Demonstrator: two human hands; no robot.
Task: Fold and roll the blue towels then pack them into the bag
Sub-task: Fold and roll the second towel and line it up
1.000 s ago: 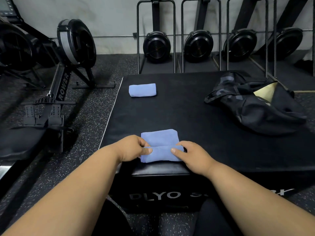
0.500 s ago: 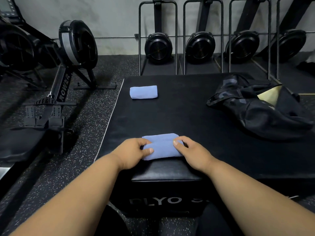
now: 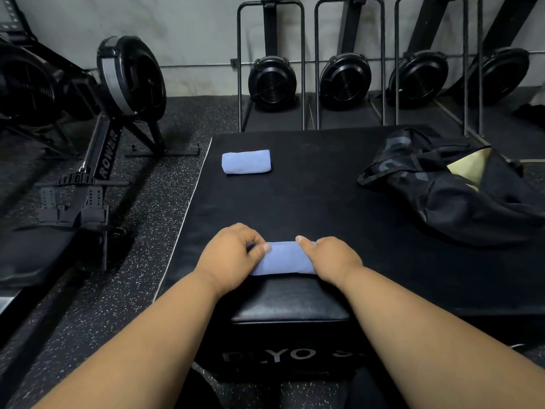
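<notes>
Two blue towels lie on the black padded box [image 3: 324, 202], and the nearer towel [image 3: 283, 259], at the middle of the near edge, is now a tight roll; a second ago a flat tail of cloth still lay beyond it, so the rolling of this one looks finished or nearly so. The left hand [image 3: 228, 255] grips the roll's left end, fingers curled over the top and thumb laid along the cloth, while the right hand [image 3: 333, 258] holds the right end the same way, its thumb [image 3: 303, 242] pressed on the upper edge. The far towel [image 3: 246, 161], already rolled, sits near the far left corner, well apart from the hands. My reading is that both rolls are ready and packing comes next. The black bag [image 3: 448, 187] slumps at the far right corner with its mouth partly open, a pale lining showing; its collapsed sides could hinder a roll going in, so one hand may have to spread the opening. Nothing lies on the box between the near roll and the bag. A rowing machine [image 3: 103, 119] stands on the floor to the left, and more stand upright along the back wall.
</notes>
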